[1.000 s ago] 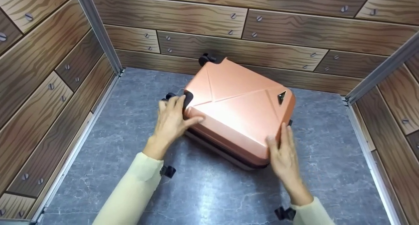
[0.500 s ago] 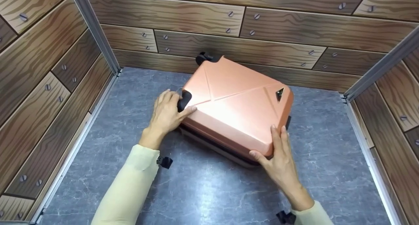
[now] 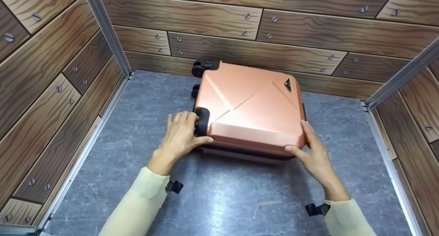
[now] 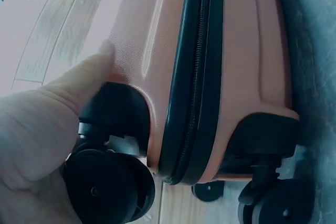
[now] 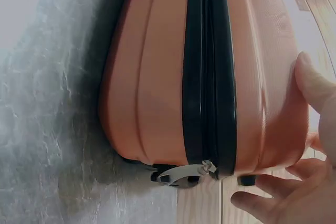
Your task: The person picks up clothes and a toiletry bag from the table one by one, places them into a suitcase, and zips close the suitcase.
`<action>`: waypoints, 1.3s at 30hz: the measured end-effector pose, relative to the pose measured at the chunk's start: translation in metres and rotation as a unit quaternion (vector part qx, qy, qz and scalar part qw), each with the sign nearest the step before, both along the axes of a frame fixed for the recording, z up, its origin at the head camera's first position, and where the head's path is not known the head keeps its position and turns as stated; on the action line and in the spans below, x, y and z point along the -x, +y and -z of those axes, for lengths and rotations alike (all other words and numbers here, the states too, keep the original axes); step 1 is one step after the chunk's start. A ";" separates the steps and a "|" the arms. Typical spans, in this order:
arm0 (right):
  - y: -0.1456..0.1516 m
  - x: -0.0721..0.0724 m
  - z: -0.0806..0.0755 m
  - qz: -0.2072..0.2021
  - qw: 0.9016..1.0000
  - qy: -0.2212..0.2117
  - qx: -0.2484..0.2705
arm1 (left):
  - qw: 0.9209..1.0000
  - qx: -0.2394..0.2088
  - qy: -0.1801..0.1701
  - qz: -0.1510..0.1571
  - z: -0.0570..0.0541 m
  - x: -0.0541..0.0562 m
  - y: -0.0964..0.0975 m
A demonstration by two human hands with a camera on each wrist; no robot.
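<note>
A rose-gold hard-shell suitcase [image 3: 253, 105] lies flat on the grey floor, its black wheels pointing left. At its near left corner, my left hand [image 3: 180, 138] holds the wheel end, fingers bent over the wheel and thumb along the near side. The left wrist view shows that thumb on the shell above a black wheel [image 4: 110, 182]. My right hand [image 3: 315, 157] touches the near right corner with thumb and fingers spread to either side. A black zipper band [image 5: 210, 77] runs round the suitcase, with a zipper pull [image 5: 181, 172] near the corner in the right wrist view.
Wood-patterned panels [image 3: 219, 47] close off the back, left and right, joined by grey metal corner posts [image 3: 108, 33]. The suitcase's far side lies close to the back wall. Marbled grey floor [image 3: 240, 198] extends in front of it.
The suitcase has turned counterclockwise, so its near side now runs more nearly across the view. My left hand has shifted nearer; my right hand has moved right with the corner.
</note>
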State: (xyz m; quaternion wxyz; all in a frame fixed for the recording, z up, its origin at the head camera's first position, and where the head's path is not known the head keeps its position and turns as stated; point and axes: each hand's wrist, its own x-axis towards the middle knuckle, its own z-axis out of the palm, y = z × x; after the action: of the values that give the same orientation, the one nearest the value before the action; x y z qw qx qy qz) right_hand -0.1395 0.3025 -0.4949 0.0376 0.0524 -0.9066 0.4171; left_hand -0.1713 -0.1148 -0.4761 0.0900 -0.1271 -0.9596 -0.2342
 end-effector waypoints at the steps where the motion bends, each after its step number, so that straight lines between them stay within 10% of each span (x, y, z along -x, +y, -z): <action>1: 0.002 0.002 0.001 0.003 1.000 -0.001 0.006 | 1.000 0.002 0.013 0.004 0.001 -0.001 0.002; 12: 0.019 0.011 -0.001 0.014 0.998 0.020 0.060 | 0.997 0.000 0.078 0.005 0.011 -0.001 0.006; 39: 0.032 0.008 0.055 0.080 0.995 -0.041 -0.053 | 0.988 0.072 0.127 0.051 0.012 0.005 0.008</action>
State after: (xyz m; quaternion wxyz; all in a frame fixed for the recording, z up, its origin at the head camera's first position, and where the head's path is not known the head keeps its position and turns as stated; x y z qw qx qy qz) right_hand -0.1472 0.3342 -0.5496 0.0311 -0.0357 -0.9295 0.3659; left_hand -0.1761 -0.1068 -0.4885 0.1900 -0.2104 -0.9471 -0.1502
